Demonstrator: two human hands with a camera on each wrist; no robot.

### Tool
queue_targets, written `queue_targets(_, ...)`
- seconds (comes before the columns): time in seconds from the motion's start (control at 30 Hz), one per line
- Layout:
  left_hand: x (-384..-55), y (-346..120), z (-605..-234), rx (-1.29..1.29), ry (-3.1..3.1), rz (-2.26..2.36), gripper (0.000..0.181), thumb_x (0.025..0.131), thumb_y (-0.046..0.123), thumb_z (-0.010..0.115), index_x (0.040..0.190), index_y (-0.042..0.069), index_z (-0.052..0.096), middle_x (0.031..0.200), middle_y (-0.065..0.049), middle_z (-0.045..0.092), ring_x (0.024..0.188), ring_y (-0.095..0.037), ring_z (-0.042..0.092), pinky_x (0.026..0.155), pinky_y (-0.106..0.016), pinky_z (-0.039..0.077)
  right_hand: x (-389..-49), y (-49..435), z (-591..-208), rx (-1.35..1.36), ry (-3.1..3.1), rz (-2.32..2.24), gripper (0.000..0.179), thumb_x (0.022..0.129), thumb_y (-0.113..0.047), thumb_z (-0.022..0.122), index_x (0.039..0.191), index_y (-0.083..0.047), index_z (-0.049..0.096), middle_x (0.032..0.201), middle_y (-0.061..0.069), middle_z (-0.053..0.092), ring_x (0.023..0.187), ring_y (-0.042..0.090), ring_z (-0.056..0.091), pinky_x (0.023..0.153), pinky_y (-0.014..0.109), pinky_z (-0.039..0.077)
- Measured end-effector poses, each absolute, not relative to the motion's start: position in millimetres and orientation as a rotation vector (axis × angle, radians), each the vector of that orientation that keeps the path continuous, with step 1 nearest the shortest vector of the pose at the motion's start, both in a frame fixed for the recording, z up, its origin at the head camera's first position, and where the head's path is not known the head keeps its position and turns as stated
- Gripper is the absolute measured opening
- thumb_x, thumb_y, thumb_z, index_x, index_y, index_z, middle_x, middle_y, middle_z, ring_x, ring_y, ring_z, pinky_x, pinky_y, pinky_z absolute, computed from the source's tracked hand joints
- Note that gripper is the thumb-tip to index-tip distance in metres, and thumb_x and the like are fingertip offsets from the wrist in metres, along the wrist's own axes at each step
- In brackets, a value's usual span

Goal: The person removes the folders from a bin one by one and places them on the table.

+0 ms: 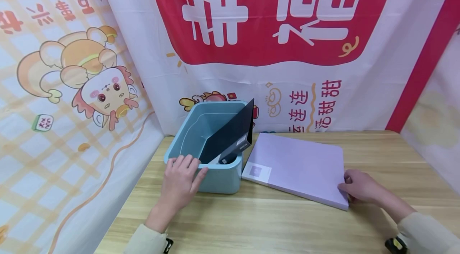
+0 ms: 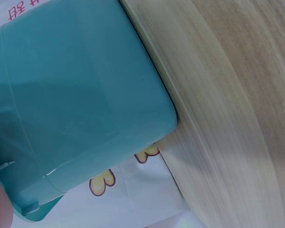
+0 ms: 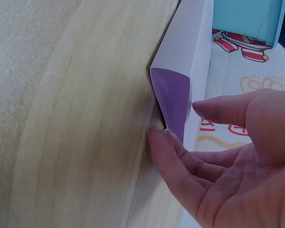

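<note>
A lilac file folder [image 1: 298, 162] with a white label at its left end lies flat on the table. My right hand [image 1: 361, 187] pinches its near right corner. The right wrist view shows the thumb [image 3: 218, 110] over the top face and the other fingers tucked under the folder's purple open end [image 3: 173, 97]. At the front left corner of a blue plastic bin [image 1: 219, 180], my left hand [image 1: 178, 182] grips the rim, fingers hooked over it. A black folder [image 1: 230, 136] leans inside the bin, its upper corner sticking out above the rim.
The wood-grain table [image 1: 266, 222] runs up to a printed cloth backdrop [image 1: 223, 76] behind the bin. Another printed cloth [image 1: 72, 126] hangs along the left side. The bin's right wall stands close against the lilac folder's left end.
</note>
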State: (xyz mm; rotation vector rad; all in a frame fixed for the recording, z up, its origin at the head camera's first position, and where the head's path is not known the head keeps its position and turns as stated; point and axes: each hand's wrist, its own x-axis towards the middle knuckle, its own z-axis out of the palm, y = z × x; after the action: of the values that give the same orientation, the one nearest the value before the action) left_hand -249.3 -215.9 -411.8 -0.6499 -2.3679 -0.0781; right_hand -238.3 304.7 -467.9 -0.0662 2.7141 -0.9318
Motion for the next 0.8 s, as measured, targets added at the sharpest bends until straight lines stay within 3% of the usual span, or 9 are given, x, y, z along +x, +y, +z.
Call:
queue_targets(0.23, -250, -217, -413, -0.652, -2.365, -0.082, 0.034, 0.095, 0.048, 0.044, 0.086, 0.017, 0.056, 0.079, 0.002, 0.048, 0.076, -0.020, 0.047, 0.078, -0.043, 0.038, -246, 307, -464, -0.124, 2.734, -0.777, 0.040, 0.086, -0.027, 0.067, 0.104, 0.007, 0.056, 0.086, 0.009, 0.057, 0.076, 0.020, 0.052, 0.062, 0.034, 0.045)
queue_targets(0.4, -250, -217, -414, -0.649, -2.368, -0.079, 0.034, 0.095, 0.049, 0.044, 0.086, 0.018, 0.056, 0.079, 0.003, 0.048, 0.076, -0.020, 0.046, 0.078, -0.043, 0.038, -253, 308, -455, -0.202, 2.780, -0.638, 0.039, 0.085, -0.026, 0.067, 0.103, 0.007, 0.057, 0.082, 0.008, 0.058, 0.073, 0.020, 0.052, 0.063, 0.035, 0.045)
queue_targets(0.63, -250, -217, -415, -0.653, -2.366, -0.074, 0.034, 0.095, 0.049, 0.044, 0.087, 0.018, 0.056, 0.080, 0.003, 0.047, 0.077, -0.020, 0.046, 0.079, -0.043, 0.038, -270, 305, -436, -0.265, 2.851, -0.611, 0.050, 0.085, -0.027, 0.066, 0.111, 0.014, 0.054, 0.096, 0.023, 0.061, 0.082, 0.031, 0.059, 0.069, 0.046, 0.049)
queue_targets(0.8, -250, -217, -414, -0.653, -2.360, -0.084, 0.034, 0.095, 0.048, 0.044, 0.086, 0.017, 0.055, 0.079, 0.003, 0.047, 0.076, -0.020, 0.046, 0.079, -0.043, 0.038, -287, 304, -431, -0.306, 2.871, -0.652, 0.055, 0.085, -0.032, 0.067, 0.115, 0.012, 0.053, 0.099, 0.025, 0.061, 0.084, 0.032, 0.060, 0.069, 0.046, 0.050)
